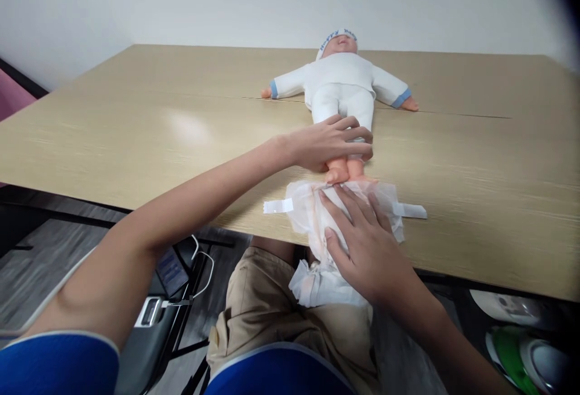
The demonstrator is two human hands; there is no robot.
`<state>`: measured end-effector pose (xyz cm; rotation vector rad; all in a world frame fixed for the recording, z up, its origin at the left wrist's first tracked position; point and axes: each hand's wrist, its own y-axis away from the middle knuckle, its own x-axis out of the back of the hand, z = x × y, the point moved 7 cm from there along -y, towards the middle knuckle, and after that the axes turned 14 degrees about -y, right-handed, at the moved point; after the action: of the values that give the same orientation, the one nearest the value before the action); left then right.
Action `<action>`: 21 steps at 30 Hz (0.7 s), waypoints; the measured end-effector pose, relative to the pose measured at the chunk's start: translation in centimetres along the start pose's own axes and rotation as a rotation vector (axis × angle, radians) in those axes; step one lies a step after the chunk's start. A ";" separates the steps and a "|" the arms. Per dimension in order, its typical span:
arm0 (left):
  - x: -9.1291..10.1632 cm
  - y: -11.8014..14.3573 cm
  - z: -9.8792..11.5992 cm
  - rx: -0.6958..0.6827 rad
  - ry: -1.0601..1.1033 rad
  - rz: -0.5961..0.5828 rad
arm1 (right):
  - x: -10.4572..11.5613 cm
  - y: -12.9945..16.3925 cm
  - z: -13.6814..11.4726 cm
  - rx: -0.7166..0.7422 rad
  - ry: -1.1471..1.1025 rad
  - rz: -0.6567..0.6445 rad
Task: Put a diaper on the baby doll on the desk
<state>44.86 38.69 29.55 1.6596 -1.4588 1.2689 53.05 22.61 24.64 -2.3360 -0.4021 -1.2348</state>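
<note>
A baby doll (341,72) in white clothes with blue cuffs and a lettered white cap lies on its back, arms spread, feet toward me. My left hand (338,142) is wrapped over both its lower legs, just above the bare feet. Below the feet an unfolded white diaper (302,214) lies at the table's front edge, its two tape tabs spread to either side. The diaper's near end hangs over the edge above my lap. Flat on the diaper's middle rests my right hand (365,241), fingers stretched toward the doll's feet.
The wooden table (203,117) reaches back to a white wall (226,2), with a seam across it. Below left, a phone (172,271) and a small device with a white cable (148,312) lie on a dark seat. A green and white object (512,346) is at lower right.
</note>
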 end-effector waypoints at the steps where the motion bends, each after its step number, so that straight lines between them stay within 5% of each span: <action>1: -0.1 -0.1 0.0 0.002 0.004 0.011 | 0.0 0.0 -0.1 0.002 0.000 0.000; 10: 0.6 -0.8 -0.8 0.044 0.124 0.081 | 0.3 -0.5 -0.8 0.020 0.009 0.003; 21: 7.0 -1.9 -6.4 0.063 0.529 0.329 | -0.3 -4.9 3.9 -0.029 -0.048 -0.099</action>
<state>44.59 41.95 38.62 1.0200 -1.3926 1.7820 53.37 28.81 23.76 -2.4000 -0.5251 -1.2397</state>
